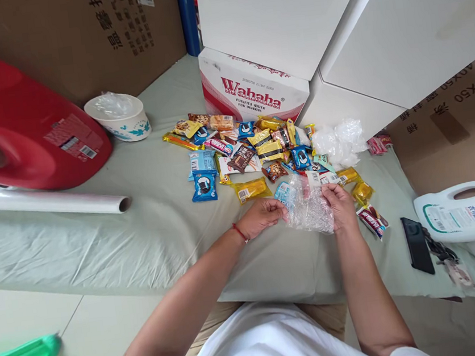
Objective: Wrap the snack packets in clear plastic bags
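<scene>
A clear plastic bag (310, 212) is stretched between my two hands, in front of a pile of wrapped snacks. My left hand (263, 214), with a red string bracelet at the wrist, pinches its left edge. On the other side my right hand (340, 203) grips the right edge. Through and behind the film show a light-blue packet (283, 193) and other wrappers. Just beyond lie a yellow-wrapped snack (251, 189), a blue packet (203, 186) and a brown cocoa packet (242, 158). A purple-and-white packet (373, 221) rests right of my right hand.
Crumpled clear bags (340, 142) sit behind the pile, near a Wahaha carton (253, 87). Leftward are a paper bowl (128, 124), a red jug (21, 122) and a film roll (47, 201). Rightward are a phone (417, 245), keys (443, 251) and a white detergent bottle (473, 214).
</scene>
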The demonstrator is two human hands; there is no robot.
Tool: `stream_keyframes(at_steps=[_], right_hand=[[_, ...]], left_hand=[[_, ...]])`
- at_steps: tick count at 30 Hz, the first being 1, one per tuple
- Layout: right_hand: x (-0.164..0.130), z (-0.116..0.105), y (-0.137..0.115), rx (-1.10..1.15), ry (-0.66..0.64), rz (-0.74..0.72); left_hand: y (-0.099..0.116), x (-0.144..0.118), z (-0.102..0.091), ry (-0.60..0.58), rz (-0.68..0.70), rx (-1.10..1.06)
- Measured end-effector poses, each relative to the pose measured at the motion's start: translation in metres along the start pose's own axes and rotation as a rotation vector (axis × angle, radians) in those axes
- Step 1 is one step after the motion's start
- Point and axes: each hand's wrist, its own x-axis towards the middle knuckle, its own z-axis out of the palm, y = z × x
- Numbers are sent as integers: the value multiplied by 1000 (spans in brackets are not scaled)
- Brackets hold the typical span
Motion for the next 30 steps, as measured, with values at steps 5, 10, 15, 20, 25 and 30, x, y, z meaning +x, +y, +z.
stream_keyframes(at_steps=[5, 10, 15, 20, 25, 30], right_hand=[[-8, -11, -14, -231, 135, -248], [-60, 0, -23, -471, -134, -539], [-77, 24, -5, -260, -294, -246], [-56, -5, -12, 151, -165, -49], [-50, -56, -22, 251, -181, 97], [-56, -85, -11, 276, -35, 78]], left_hand=[[0, 1, -2, 34, 30, -50], [-2, 3, 0, 37, 62, -51], [0, 1, 1, 48, 46, -108], [9, -2, -4, 137, 41, -271], [17, -2, -9, 186, 65, -333], [23, -7, -12, 257, 136, -326]])
